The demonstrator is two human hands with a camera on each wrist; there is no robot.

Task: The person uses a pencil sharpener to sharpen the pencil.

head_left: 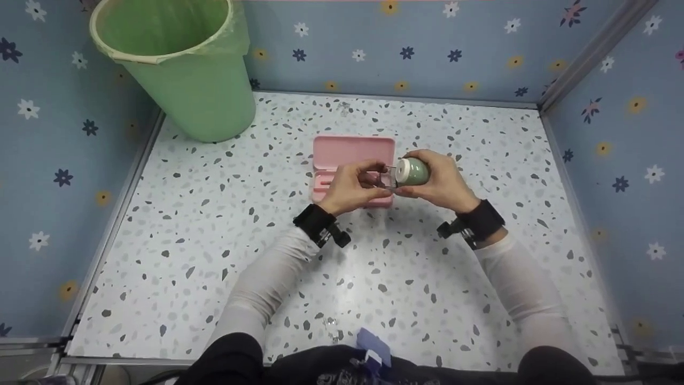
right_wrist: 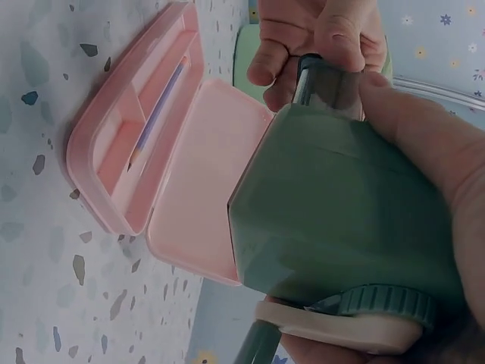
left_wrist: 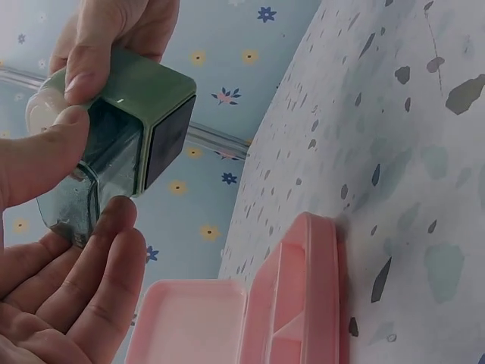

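Observation:
A green hand-crank pencil sharpener (head_left: 416, 172) is held above the tabletop by my right hand (head_left: 443, 179), its fingers and thumb around the body. The crank (right_wrist: 341, 326) shows below the body in the right wrist view. From the sharpener sticks out a clear shavings drawer (left_wrist: 72, 201). My left hand (head_left: 347, 187) pinches that drawer between thumb and fingers. Beneath and behind the hands lies an opened pink pencil case (head_left: 352, 149), lid laid back. Inside it a purple pencil (right_wrist: 161, 110) rests in the long compartment. The left hand covers part of the case in the head view.
A green trash bin (head_left: 200, 91) with a liner stands at the back left corner of the speckled tabletop (head_left: 214, 256). Flower-patterned panels (head_left: 374, 48) rise at the back and both sides. A small blue-purple item (head_left: 374, 346) is at the front edge by the person's body.

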